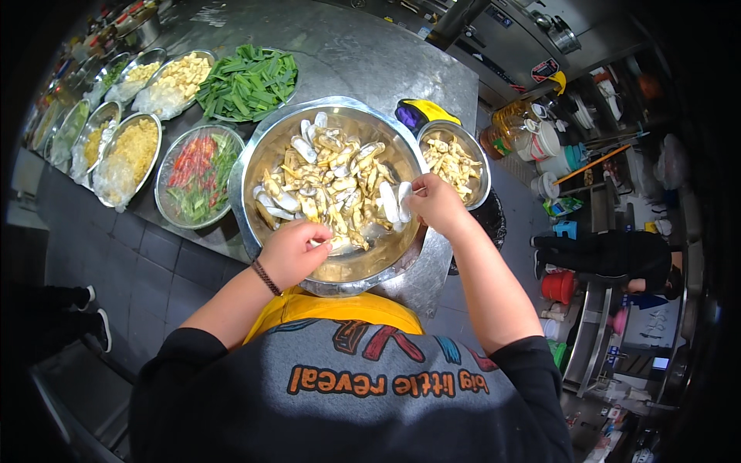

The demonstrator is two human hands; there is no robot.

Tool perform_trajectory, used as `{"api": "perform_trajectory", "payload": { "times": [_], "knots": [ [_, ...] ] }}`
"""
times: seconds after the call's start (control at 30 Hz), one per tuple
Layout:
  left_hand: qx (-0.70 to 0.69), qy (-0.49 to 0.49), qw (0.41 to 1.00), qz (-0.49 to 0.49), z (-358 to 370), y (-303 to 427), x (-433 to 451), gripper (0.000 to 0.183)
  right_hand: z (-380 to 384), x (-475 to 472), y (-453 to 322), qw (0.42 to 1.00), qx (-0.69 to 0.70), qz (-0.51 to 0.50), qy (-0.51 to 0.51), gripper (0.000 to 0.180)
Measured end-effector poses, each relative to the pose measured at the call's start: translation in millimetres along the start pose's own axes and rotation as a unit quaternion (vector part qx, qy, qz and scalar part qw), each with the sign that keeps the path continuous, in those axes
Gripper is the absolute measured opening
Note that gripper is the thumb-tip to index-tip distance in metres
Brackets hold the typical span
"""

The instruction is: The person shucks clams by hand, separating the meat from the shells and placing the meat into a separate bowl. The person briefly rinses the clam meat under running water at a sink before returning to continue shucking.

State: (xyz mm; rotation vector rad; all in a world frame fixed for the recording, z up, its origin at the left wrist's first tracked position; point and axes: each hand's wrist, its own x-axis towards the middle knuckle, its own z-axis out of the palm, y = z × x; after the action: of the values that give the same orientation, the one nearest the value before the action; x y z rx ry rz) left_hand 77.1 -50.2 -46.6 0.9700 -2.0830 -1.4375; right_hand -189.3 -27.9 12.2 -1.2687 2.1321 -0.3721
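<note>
A large steel basin (pixel 341 275) stands at the table's near edge, holding razor clams (pixel 341 185), some in their shells. At the basin's right rim, my right hand (pixel 437 202) pinches an opened, pale razor clam shell (pixel 395 202). Over the lower left part of the basin is my left hand (pixel 298 249), thumb and fingertips close together at a small piece of clam; whether it is held is not clear. Against the basin's right side, a smaller steel bowl (pixel 485 185) contains shelled clam meat (pixel 451 165).
Left on the steel table (pixel 347 46) are a plate of cut green leaves (pixel 249 84), a wrapped bowl of red and green peppers (pixel 200 176) and several bowls of chopped ingredients. A yellow and purple packet (pixel 428 113) lies behind the small bowl. Other people stand at both sides.
</note>
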Motion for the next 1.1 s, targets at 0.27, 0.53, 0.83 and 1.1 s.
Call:
{"api": "perform_trajectory", "payload": {
  "times": [0.27, 0.53, 0.83, 1.1],
  "knots": [
    [0.104, -0.026, 0.994, 0.001, 14.6, 28.6, 34.3, 0.040, -2.1, -12.5, 11.1, 0.917, 0.376, 0.071, -0.113, 0.011],
    [0.214, -0.026, 0.976, 0.011, 18.7, 17.2, 38.6, 0.048, -20.5, -28.4, 12.5, 0.872, 0.475, 0.004, -0.114, 0.008],
    [0.202, 0.002, 0.979, 0.019, 8.4, 7.2, 35.4, 0.024, -92.3, -64.0, 114.2, 0.825, 0.547, 0.040, 0.136, 0.004],
    [0.156, 0.013, 0.986, 0.053, 11.5, 9.5, 33.2, 0.022, -129.1, -53.9, 269.7, 0.752, 0.487, 0.211, 0.391, 0.030]
  ]
}}
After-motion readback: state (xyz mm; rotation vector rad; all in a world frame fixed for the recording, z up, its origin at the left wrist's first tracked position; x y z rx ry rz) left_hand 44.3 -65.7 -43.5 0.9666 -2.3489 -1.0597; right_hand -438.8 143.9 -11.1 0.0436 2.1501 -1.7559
